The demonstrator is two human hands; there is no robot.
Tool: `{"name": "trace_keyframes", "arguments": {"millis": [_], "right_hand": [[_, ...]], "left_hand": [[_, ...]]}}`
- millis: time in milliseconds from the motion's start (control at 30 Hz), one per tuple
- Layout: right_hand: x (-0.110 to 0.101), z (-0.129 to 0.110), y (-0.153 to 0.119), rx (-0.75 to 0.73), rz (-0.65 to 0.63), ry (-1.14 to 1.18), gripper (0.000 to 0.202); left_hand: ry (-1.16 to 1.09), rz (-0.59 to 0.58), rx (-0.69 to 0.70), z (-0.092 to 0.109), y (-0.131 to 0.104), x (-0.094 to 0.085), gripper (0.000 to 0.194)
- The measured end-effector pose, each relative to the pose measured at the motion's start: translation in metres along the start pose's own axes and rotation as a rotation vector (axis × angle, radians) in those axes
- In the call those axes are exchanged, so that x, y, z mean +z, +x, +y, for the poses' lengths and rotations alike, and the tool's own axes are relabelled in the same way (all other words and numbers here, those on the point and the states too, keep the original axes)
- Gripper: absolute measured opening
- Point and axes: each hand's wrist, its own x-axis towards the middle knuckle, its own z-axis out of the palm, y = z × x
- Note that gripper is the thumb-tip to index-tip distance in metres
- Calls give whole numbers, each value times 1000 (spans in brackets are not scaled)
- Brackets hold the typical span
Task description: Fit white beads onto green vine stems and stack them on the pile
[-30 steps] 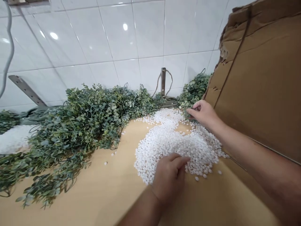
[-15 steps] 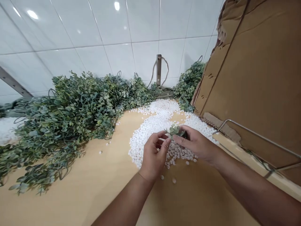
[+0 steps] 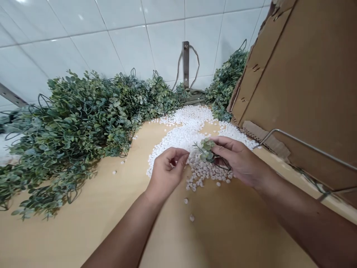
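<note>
A small sprig of artificial leaves (image 3: 206, 149) is held in my right hand (image 3: 237, 158), its pale green leaves pointing left and its dark stem running under the fingers. My left hand (image 3: 169, 169) is just left of the sprig, apart from it. Its thumb and index finger are pinched together; whatever they hold, if anything, is too small to make out. Under both hands spreads a heap of small white plastic pieces (image 3: 178, 137) on the tan tabletop (image 3: 117, 223).
A big pile of artificial greenery (image 3: 92, 111) lies along the left and back. More greenery (image 3: 228, 80) stands at the back right, beside a large cardboard box (image 3: 304, 82). A metal bracket (image 3: 185, 65) stands against the tiled wall (image 3: 164, 41). A bent metal rod (image 3: 312, 145) crosses the box's lower side.
My left hand has drawn away to the left from the sprig, which both hands were touching. My right hand keeps the sprig. The view has tilted slightly down.
</note>
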Motion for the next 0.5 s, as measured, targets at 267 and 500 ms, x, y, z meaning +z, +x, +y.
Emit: {"name": "trace_keyframes", "arguments": {"millis": [267,500], "right_hand": [[-4,-10,-3,-111,28,-61,29],[-2,-8,-4,-152,-66,-99,27]], "left_hand": [[378,-759,21,17,-6,-28,9],[398,-896,38,8,-5,-24,19]]}}
